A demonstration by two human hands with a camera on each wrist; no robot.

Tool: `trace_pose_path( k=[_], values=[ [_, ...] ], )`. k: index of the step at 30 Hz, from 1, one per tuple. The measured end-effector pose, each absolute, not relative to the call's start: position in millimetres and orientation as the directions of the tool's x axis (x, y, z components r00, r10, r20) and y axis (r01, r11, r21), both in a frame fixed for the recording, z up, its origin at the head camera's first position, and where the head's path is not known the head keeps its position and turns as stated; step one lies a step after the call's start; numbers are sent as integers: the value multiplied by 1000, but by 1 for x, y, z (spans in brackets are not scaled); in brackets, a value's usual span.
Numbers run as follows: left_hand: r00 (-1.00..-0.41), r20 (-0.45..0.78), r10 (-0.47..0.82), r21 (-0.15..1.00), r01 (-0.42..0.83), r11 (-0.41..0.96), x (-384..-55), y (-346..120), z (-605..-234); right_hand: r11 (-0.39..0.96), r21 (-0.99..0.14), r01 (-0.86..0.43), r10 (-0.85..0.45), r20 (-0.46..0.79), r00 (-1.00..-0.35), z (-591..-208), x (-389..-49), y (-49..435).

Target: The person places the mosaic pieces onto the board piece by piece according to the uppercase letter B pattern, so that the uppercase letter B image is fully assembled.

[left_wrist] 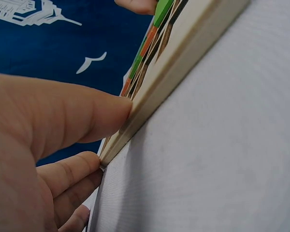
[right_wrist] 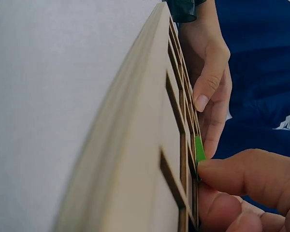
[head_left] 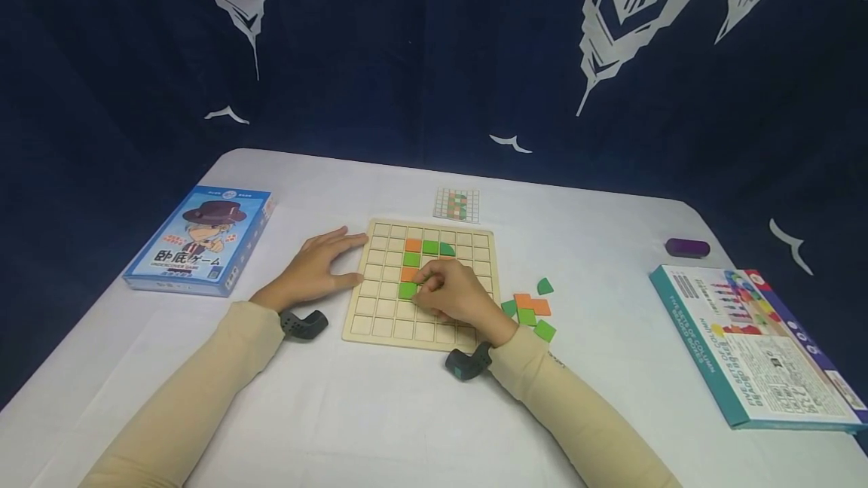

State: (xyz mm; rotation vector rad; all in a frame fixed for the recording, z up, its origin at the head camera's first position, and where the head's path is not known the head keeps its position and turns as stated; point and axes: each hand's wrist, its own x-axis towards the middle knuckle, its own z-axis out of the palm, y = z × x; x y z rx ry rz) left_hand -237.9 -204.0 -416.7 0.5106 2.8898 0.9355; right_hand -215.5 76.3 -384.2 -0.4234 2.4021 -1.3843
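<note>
A wooden grid board lies on the white table. Down one of its columns, orange and green square tiles alternate, with a green square and a dark green quarter-round tile beside the top one. My right hand is over the board, thumb and fingertips pinching a green square tile at the column's near end. That tile is partly covered by the fingers. With fingers spread, my left hand touches the board's left edge; its thumb presses against the rim.
Right of the board lie loose orange tiles, green squares and a dark green quarter-round. A pattern card sits behind the board. A blue game box is at left; a teal-edged box and purple object are at right.
</note>
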Motion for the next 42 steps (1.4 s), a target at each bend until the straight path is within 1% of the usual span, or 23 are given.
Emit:
trace_pose_path(
  k=[6,10,14,20,25,30,36,42],
  values=[
    [-941,43,334,580,296,759,-238,-203,-416,493,-865,-94,-415,-139,-899,-385,-216,77],
    [-942,41,334,584,294,757,-238,-203,-416,472,-878,-83,-429,-147,-891,-386,-217,79],
    [-944,34,329,585,286,759,-238,-202,-417,404,-914,-29,-459,-175,-871,-386,-218,84],
    [-942,43,333,583,295,757,-238,-203,-418,262,-961,95,-529,-225,-818,-381,-221,96],
    [-942,52,333,575,301,761,-238,-204,-421,209,-965,156,-565,-249,-786,-375,-225,108],
    [-941,52,335,576,302,760,-239,-204,-421,208,-970,126,-584,-226,-780,-370,-226,128],
    [-939,56,340,581,308,754,-239,-206,-420,206,-976,68,-570,-176,-803,-369,-227,155],
    [-940,47,338,582,301,756,-239,-207,-419,241,-970,41,-523,-166,-836,-371,-227,183]
  ],
)
